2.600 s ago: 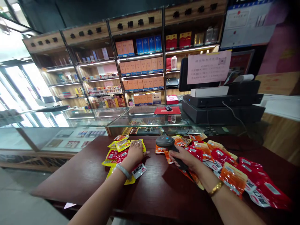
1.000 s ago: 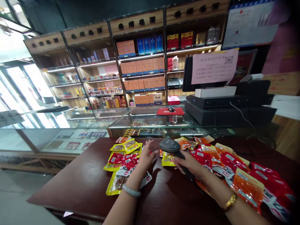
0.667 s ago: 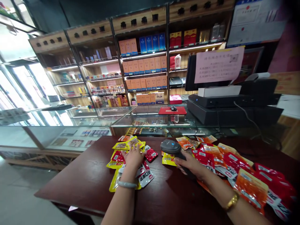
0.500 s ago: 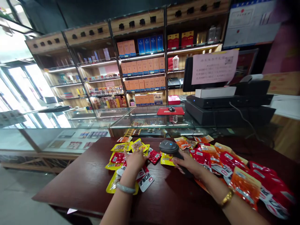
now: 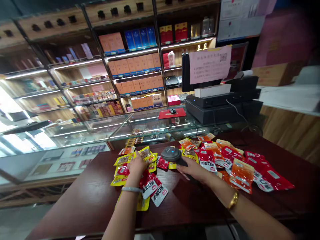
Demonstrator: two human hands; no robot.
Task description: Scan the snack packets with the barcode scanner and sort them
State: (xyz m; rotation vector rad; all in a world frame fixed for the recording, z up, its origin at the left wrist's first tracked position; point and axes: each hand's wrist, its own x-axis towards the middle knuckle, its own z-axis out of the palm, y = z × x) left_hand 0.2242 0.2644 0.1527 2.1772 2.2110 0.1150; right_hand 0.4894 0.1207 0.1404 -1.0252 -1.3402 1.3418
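Right hand (image 5: 192, 170), head view: fingers are clasping the scanner (image 5: 171, 154) low down, probably leaving its head clear.
Scanner: it is hanging over the table (image 5: 85, 190) between left pouches (image 5: 151, 181) and right pouches (image 5: 228, 160), looking dark, rounded, blue-lit.
Left hand (image 5: 137, 165): it is resting on the left pouches; whether its fingers are grasping one, I cannot tell.

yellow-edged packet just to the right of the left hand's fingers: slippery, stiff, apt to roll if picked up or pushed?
The yellow-edged packet is probably slippery: its surface catches shiny glare. It likely flexes, at least along its thin-looking rim. Rolling seems unlikely, given its broad, flattish shape.
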